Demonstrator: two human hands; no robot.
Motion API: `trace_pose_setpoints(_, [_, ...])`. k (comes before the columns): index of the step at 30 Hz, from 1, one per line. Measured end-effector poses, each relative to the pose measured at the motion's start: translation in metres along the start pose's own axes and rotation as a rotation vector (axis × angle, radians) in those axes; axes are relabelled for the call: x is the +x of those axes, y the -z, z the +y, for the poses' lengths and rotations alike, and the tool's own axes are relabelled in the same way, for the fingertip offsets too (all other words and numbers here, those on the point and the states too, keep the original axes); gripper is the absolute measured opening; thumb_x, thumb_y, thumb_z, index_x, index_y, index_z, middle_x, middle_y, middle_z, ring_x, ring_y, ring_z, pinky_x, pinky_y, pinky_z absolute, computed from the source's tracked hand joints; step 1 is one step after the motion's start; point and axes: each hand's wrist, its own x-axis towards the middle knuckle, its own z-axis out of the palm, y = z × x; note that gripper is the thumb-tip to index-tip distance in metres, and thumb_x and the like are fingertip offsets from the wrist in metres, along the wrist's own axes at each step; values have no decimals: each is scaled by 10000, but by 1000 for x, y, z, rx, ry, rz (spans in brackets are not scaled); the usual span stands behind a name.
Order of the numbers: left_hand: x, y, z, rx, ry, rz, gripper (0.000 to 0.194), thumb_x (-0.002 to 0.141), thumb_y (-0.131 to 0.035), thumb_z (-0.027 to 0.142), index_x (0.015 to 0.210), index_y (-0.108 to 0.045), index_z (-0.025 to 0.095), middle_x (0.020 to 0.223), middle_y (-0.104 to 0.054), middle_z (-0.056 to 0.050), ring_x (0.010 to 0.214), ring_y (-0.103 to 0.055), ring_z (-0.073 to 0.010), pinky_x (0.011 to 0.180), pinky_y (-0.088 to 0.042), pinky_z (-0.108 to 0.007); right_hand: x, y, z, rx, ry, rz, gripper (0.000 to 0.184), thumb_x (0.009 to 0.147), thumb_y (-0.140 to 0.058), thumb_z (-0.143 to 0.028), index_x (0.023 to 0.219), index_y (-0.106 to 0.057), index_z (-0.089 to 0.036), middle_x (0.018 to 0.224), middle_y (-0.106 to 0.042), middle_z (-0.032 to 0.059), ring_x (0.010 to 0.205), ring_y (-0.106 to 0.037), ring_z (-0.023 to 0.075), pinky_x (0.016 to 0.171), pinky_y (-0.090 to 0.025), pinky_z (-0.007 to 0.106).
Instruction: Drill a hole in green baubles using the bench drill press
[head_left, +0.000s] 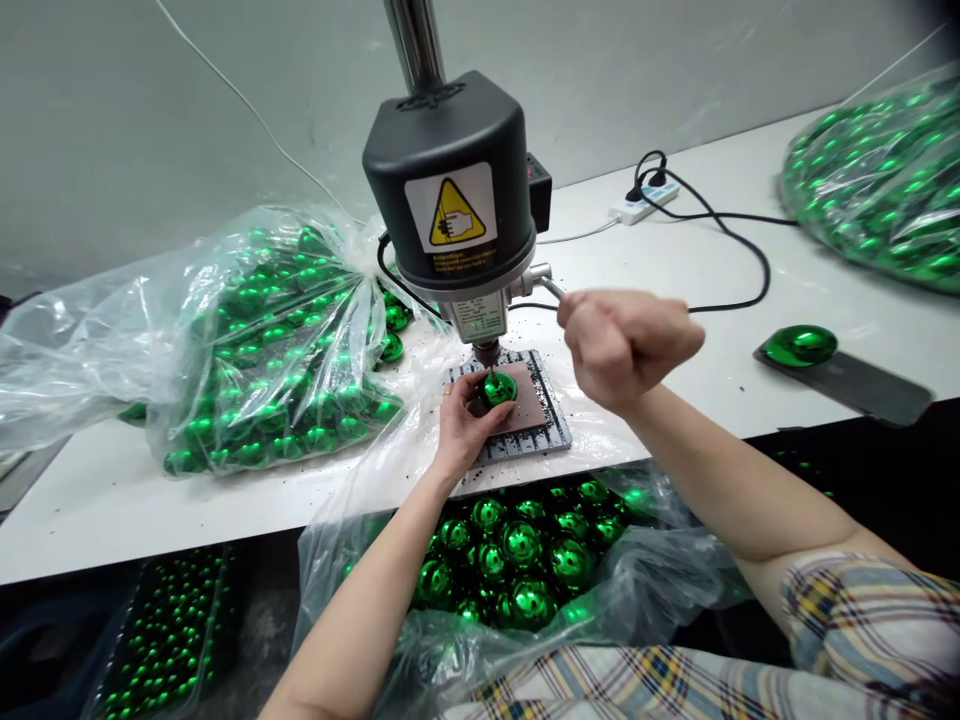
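Note:
Under the chuck of a black bench drill press (pixel 450 190), my left hand (pixel 463 425) grips a shiny green ball (pixel 498 388) between thumb and fingers. The ball rests on a brown board (pixel 529 405) over the grey slotted base (pixel 559 432), and the drill tip is at its top; I cannot tell whether it has gone in. My right hand (pixel 626 340) is closed in a fist around the feed lever (pixel 551 287) at the machine's right side; most of the lever is hidden by the fist.
An open plastic bag (pixel 637 570) of green balls lies below the table edge. A full bag (pixel 277 350) stands left, another (pixel 885 190) far right. A phone (pixel 877 385) with a green piece (pixel 801 346) on it lies right. A power strip (pixel 645 203) and black cable are behind.

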Motion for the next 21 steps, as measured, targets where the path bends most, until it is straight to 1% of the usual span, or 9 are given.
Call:
trace_pose_setpoints(5, [-12, 11, 20, 57, 35, 9, 474, 718, -845, 351, 1099, -624, 177, 1047, -674, -82, 939, -620, -206, 843, -499, -349, 60, -22, 3, 47, -357, 58, 591, 853, -713, -556, 494, -365, -241, 426, -359, -46, 352, -322, 104, 342, -249, 306])
trace_pose_setpoints(7, [-24, 31, 39, 139, 45, -161, 483, 687, -867, 407, 1040, -632, 178, 1024, -674, -80, 917, -611, -212, 809, -487, -342, 75, -26, 8, 123, -438, 47, 581, 793, -784, -525, 480, -382, -246, 410, -351, -50, 326, -287, 102, 313, -193, 318])
trace_pose_setpoints(9, [-33, 55, 57, 210, 29, -502, 474, 674, -870, 477, 988, -657, 194, 1014, -685, -69, 931, -619, -228, 803, -481, -342, 79, -28, 11, 183, -462, 58, 549, 773, -815, -451, 475, -403, -244, 403, -347, -52, 317, -265, 103, 307, -158, 326])
trace_pose_setpoints(11, [-29, 75, 66, 267, 27, -653, 358, 827, -732, 524, 975, -669, 205, 1004, -700, -65, 942, -633, -234, 822, -482, -352, 78, -27, 13, 213, -456, 65, 519, 772, -819, -398, 477, -423, -239, 408, -368, -49, 317, -269, 105, 305, -153, 328])
trace_pose_setpoints(12, [-20, 83, 65, 322, 34, -592, 321, 922, -614, 513, 982, -665, 202, 992, -702, -70, 933, -637, -234, 830, -482, -360, 76, -26, 13, 214, -448, 71, 511, 773, -817, -379, 477, -425, -237, 409, -376, -47, 315, -271, 106, 302, -152, 329])
trace_pose_setpoints(14, [11, 91, 54, 516, 57, -308, 344, 1039, -384, 404, 1025, -644, 179, 1003, -695, -105, 937, -638, -245, 856, -478, -383, 73, -26, 13, 194, -436, 82, 510, 782, -804, -347, 473, -415, -235, 405, -374, -47, 311, -270, 106, 296, -147, 331])
trace_pose_setpoints(16, [51, 92, 35, 800, 74, -76, 279, 1024, -383, 251, 1115, -624, 145, 1144, -660, -166, 1072, -613, -290, 946, -451, -417, 72, -25, 14, 170, -433, 89, 512, 796, -786, -319, 470, -401, -234, 402, -362, -47, 311, -269, 103, 295, -146, 327])
trace_pose_setpoints(18, [89, 89, 14, 1005, 212, -9, 297, 974, -432, 153, 1224, -591, 123, 1285, -582, -231, 1189, -572, -350, 981, -437, -456, 73, -25, 15, 150, -435, 85, 517, 807, -775, -315, 471, -390, -233, 400, -351, -49, 314, -271, 100, 296, -150, 321])
trace_pose_setpoints(21, [124, 87, -10, 1062, 301, 5, 333, 893, -531, 80, 1220, -595, 101, 1350, -501, -299, 1268, -516, -427, 970, -444, -510, 72, -25, 19, 125, -421, 80, 538, 840, -763, -364, 489, -378, -233, 397, -358, -49, 319, -267, 92, 308, -162, 310])
